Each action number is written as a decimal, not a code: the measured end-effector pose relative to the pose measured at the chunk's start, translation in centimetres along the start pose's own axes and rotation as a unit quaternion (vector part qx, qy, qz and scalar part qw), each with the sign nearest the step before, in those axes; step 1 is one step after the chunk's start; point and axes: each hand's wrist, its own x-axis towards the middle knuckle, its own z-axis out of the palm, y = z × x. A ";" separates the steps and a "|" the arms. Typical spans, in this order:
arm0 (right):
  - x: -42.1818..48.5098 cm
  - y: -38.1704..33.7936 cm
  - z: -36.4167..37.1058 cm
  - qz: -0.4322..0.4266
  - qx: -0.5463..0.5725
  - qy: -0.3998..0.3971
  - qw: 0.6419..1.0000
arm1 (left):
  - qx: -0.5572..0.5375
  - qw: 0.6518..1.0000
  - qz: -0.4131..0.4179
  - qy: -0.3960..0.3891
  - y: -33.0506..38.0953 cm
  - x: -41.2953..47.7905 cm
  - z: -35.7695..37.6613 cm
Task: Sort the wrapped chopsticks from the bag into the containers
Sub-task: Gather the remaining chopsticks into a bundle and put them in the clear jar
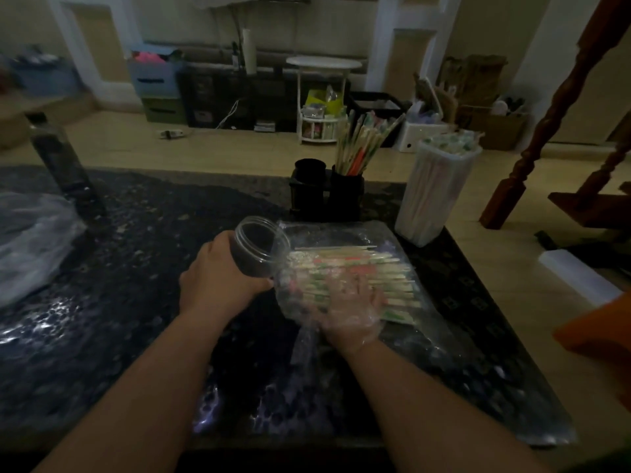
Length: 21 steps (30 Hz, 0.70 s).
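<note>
Dark table (pixel 102 268) bears the clear bag (pixel 327 233), laid flat, which likely keeps its wrapped chopsticks (pixel 358 268) bundled. The left hand (pixel 218 274) grips the empty jar (pixel 259 247), tilted just beside the bag — presumably to receive. The right hand (pixel 351 308) lies inside the bag over the chopsticks — its grip cannot be told through the plastic.

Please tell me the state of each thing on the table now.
Clear jar: lidless, tilted, empty, held by left hand.
Plastic bag: lying flat, right hand inside.
Wrapped chopsticks: lying in the bag.
Black holder: upright, one cup filled.
Tall container: upright, lidless, full.
</note>
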 end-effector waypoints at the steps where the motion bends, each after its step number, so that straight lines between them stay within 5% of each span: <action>1: 1.5 0.3 0.8 0.009 0.049 -0.002 0.999 | -0.004 1.000 -0.001 0.000 -0.1 0.4 0.1; 5: 4.7 -0.1 1.3 0.084 0.266 -0.123 0.952 | -0.010 1.000 0.005 0.006 -0.4 1.0 0.2; 7: 5.2 -0.5 1.1 0.112 0.203 -0.141 0.963 | -0.011 1.000 0.008 0.002 -0.6 1.2 -0.1; 10: 3.1 -0.8 -0.7 0.005 -0.048 -0.071 0.996 | -0.008 1.000 0.011 0.003 -0.9 1.1 -0.4; 13: 1.4 0.2 -1.2 -0.027 -0.071 -0.015 0.997 | -0.010 1.000 0.011 0.014 -0.8 0.8 -0.5; 21: 0.3 0.1 -4.9 -0.031 -0.039 -0.016 0.999 | -0.022 1.000 0.009 0.020 -0.1 -0.8 -0.6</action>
